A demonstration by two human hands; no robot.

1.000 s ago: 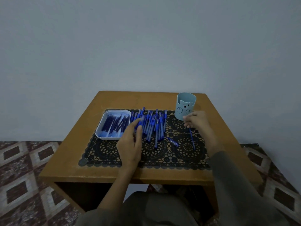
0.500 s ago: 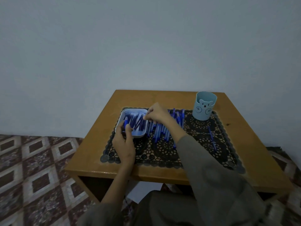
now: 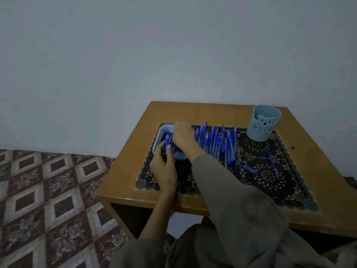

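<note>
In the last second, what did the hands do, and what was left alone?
The right hand crossed from beside the cup to the tray, leaving a loose pen on the mat. The left hand slid from the pen pile to the tray's near edge and now pinches a blue pen. Cup, pile and mat stayed put.

Dim, bluish, soft picture; wide-angle bending at edges.
</note>
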